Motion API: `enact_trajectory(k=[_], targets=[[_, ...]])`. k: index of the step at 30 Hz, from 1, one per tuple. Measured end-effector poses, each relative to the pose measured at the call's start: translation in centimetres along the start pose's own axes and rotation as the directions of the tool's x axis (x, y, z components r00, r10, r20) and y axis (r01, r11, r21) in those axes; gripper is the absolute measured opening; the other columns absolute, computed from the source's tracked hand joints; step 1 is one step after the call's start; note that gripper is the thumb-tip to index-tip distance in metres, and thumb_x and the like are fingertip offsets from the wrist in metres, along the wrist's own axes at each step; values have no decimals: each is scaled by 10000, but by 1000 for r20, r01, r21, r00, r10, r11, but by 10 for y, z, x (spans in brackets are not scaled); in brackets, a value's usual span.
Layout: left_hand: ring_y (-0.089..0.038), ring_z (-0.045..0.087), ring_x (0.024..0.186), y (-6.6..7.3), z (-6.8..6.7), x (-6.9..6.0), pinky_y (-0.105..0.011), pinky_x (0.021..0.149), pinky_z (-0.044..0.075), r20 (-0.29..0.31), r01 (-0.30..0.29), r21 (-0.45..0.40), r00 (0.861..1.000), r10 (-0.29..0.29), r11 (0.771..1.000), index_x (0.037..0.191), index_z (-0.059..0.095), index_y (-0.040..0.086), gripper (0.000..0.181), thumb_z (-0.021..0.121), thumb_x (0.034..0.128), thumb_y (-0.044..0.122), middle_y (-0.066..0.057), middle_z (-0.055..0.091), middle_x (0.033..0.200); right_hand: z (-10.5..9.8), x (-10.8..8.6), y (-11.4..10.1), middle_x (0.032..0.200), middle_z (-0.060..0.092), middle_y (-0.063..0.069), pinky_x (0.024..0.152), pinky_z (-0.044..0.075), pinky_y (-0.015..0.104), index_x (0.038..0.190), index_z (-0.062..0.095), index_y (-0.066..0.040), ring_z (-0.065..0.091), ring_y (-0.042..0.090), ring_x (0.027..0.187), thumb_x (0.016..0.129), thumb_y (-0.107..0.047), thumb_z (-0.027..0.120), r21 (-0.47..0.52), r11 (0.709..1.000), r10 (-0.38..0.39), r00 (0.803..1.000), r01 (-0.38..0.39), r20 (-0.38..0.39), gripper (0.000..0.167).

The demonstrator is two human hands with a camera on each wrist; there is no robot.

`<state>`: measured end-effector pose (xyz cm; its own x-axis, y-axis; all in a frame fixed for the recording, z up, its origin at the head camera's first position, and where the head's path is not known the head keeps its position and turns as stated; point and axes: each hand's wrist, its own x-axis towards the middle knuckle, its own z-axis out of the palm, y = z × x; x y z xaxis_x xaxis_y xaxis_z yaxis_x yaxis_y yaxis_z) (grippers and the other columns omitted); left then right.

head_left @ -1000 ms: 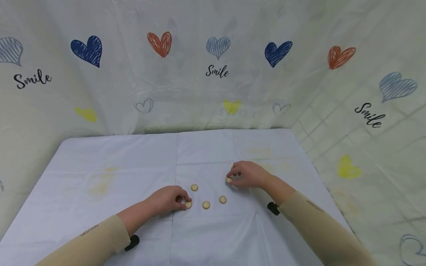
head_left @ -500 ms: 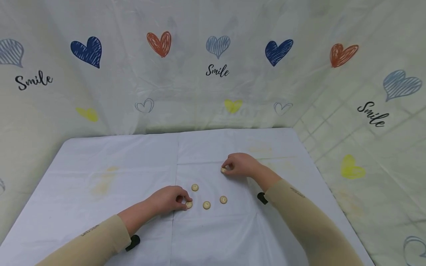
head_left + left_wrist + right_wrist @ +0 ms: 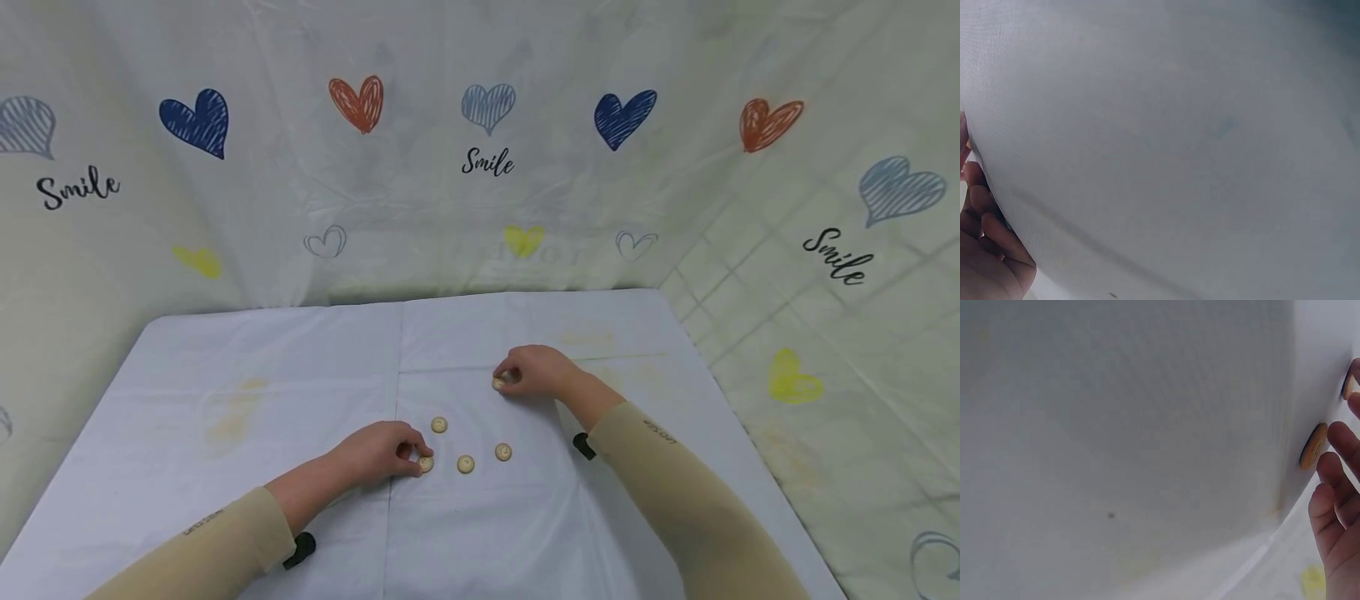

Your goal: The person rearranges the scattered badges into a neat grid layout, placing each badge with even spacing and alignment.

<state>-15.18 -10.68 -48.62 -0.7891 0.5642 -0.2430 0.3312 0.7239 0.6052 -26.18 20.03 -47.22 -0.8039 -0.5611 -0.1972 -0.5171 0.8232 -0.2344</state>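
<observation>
While loose buttons (image 3: 466, 464) lie on white cloth (image 3: 487, 533), both hands (image 3: 381, 450) (image 3: 538, 372) pinch — one button (image 3: 427, 464) (image 3: 498, 384) each.

Heart-printed pale backdrop (image 3: 420, 187), white-covered table (image 3: 315, 354)

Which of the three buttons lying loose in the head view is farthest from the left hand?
It's the rightmost loose button, below the right hand in the image. The middle button and the upper-left button lie closer to the left hand.
</observation>
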Motion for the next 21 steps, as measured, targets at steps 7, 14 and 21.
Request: enact_trajectory(k=[7,14,21], targets=[[-71,500,686,0,0,1,-282,649,417,0,-10,-4,1000,10,1000,1002,757,262,160,791,849,226,116,549,722,-5,-15,1,809,577,-99,740,447,291,1140,762,-227,505,75,739,877,-343,749,68,998,-1,1000,3,-30,288],[-69,499,686,0,-2,0,-276,647,415,-11,-27,0,1000,27,1000,999,757,253,156,791,850,221,115,548,721,-10,-47,1,810,573,-131,705,450,279,1143,762,-240,509,71,735,854,-345,779,124,992,-28,998,34,-51,308],[-67,500,687,-1,-1,1,-277,647,413,1,-22,-11,1000,22,1000,996,758,257,153,791,850,226,118,551,722,-8,-83,-1,831,580,-153,684,453,264,1160,753,-266,524,88,776,842,-368,790,120,992,-45,998,49,-34,336]])
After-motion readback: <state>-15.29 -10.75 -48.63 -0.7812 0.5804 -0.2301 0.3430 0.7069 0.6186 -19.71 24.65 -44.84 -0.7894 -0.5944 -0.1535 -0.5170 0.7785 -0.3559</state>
